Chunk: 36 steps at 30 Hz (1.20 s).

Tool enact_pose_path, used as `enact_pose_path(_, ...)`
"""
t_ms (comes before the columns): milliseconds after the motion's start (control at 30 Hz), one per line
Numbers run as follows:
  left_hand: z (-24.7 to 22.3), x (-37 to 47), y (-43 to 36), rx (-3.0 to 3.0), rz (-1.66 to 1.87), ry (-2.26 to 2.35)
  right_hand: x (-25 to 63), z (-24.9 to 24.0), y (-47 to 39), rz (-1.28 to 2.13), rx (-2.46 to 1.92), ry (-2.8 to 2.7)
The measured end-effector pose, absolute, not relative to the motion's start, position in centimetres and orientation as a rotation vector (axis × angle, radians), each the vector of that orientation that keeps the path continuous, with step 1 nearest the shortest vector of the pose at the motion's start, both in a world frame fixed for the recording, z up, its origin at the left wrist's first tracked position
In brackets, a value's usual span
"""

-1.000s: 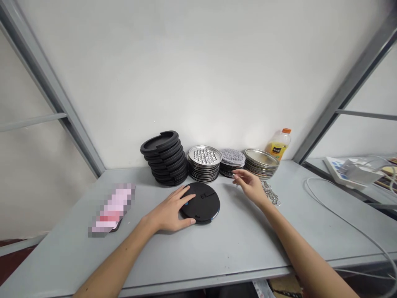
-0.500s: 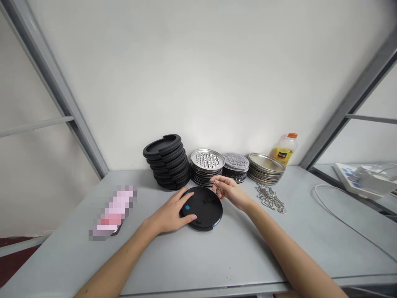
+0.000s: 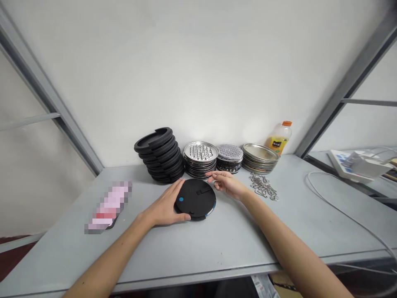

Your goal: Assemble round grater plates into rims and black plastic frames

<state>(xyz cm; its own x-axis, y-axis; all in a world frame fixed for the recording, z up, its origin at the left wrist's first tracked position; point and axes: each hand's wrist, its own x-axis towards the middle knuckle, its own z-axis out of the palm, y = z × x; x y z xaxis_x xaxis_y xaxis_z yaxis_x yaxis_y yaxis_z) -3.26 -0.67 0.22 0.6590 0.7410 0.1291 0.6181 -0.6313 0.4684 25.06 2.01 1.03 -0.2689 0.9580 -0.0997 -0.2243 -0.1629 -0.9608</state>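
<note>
The bare right hand [image 3: 228, 185] has come from the tangled silver wire hooks [image 3: 263, 187] to the flat round black disc [image 3: 195, 200] — its grip unclear — apparently centring work there, while the spread left hand [image 3: 166, 205] steadies it on the grey table [image 3: 186, 252].

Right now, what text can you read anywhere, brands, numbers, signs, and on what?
No text is legible.
Bottle label: print too small and blurred to read.
Phone: screen pixelated, unreadable.
White packet at the bottom edge of the view: marks too blurred to read.
Black disc: blue dot, no readable text.
</note>
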Motion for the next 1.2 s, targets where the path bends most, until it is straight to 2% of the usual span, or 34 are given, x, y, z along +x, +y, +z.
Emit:
enact_pose_path(767, -0.2, -1.6, -1.5, 2.678, 0.430, 0.971, 23.6, 1.5, 1.7, 1.604, -0.955, -0.930)
enact_pose_path(1200, 2.1, -3.1, -1.3, 2.626, 0.361, 0.876, 23.6, 1.2, 1.5, 1.678, -0.893, -0.901)
